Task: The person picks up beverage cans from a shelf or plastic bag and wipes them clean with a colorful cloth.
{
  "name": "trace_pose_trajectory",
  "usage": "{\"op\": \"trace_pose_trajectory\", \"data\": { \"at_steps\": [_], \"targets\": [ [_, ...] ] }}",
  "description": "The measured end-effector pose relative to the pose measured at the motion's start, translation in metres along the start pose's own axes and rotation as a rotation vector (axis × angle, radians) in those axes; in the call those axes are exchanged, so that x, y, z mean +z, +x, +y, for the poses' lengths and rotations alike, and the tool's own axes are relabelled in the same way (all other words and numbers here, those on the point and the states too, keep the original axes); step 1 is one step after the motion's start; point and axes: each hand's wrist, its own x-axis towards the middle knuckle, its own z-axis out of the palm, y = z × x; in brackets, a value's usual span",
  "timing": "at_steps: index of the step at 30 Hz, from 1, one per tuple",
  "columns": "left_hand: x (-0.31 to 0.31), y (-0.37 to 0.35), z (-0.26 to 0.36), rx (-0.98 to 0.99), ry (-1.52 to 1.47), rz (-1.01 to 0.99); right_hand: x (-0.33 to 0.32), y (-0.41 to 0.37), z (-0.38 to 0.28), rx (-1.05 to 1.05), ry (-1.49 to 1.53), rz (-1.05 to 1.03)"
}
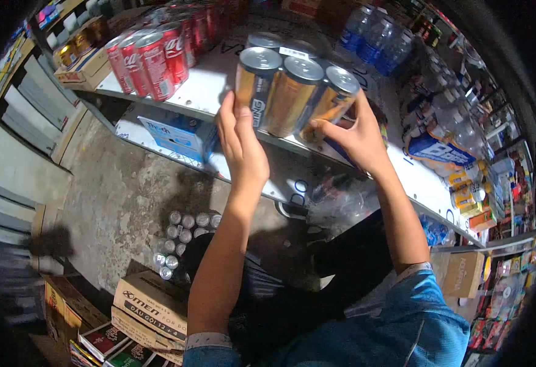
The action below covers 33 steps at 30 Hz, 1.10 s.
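A pack of several gold and dark blue drink cans [289, 92] is between my two hands, at the front edge of a white shelf [204, 92]. My left hand [240, 144] presses against the pack's left side, its fingers pointing up along the end can. On the right, my right hand [356, 134] grips the lower corner, thumb across the front of a can and fingers behind it. The pack's silver lids face up, and a white barcode label [294, 53] shows among them. Its underside is hidden from me.
Red cola cans [152, 64] stand on the shelf to the left, blue-labelled water bottles [375, 40] at the back right. A light-blue box [173, 137] sits on the lower shelf. Silver-topped cans [185, 232] and a shampoo carton [152, 306] are on the floor, lower left.
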Motion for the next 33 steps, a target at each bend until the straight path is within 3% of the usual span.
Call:
{"op": "trace_pose_trajectory", "data": {
  "at_steps": [2, 6, 8, 10, 13, 14, 16, 18, 24, 26, 28, 30, 31, 33],
  "targets": [
    [0.000, 0.001, -0.007, 0.063, 0.015, -0.006, -0.021, 0.004, 0.023, -0.048, 0.043, -0.067],
    [-0.003, -0.001, 0.002, 0.094, 0.082, -0.020, -0.061, -0.005, 0.048, -0.166, -0.270, -0.028],
    [-0.003, -0.001, 0.002, 0.162, 0.079, 0.005, -0.066, -0.014, 0.049, -0.051, -0.775, -0.224],
    [-0.005, -0.011, 0.019, 0.187, 0.108, -0.010, -0.078, -0.019, 0.057, -0.144, -0.775, -0.237],
    [-0.006, -0.024, 0.028, 0.225, 0.113, -0.067, -0.095, -0.023, 0.078, -0.099, -0.465, 0.121],
    [-0.007, -0.029, 0.035, 0.207, 0.077, -0.142, -0.101, -0.026, 0.077, 0.068, -0.495, 0.158],
    [-0.006, -0.033, 0.043, 0.092, 0.026, -0.190, -0.110, -0.029, 0.084, -0.022, -0.518, 0.148],
    [-0.002, -0.028, 0.042, 0.489, 0.275, -0.074, -0.110, -0.029, 0.087, -0.052, -0.541, 0.107],
    [0.026, 0.006, 0.067, 0.280, 0.457, -0.202, -0.105, -0.024, 0.132, -0.116, -0.521, 0.073],
    [0.030, 0.013, 0.063, 0.231, 0.392, -0.248, -0.104, -0.025, 0.121, 0.128, -0.432, 0.152],
    [0.029, 0.006, 0.055, 0.383, 0.362, -0.182, -0.105, -0.027, 0.108, 0.166, -0.336, 0.238],
    [0.026, -0.004, 0.044, 0.499, 0.371, -0.106, -0.109, -0.026, 0.095, 0.106, 0.199, 0.439],
    [0.024, -0.007, 0.036, 0.507, 0.284, -0.117, -0.107, -0.028, 0.075, 0.119, 0.257, 0.515],
    [0.018, -0.015, 0.034, 0.500, 0.270, -0.108, -0.098, -0.026, 0.037, -0.101, 0.394, 0.559]
  ]
}}
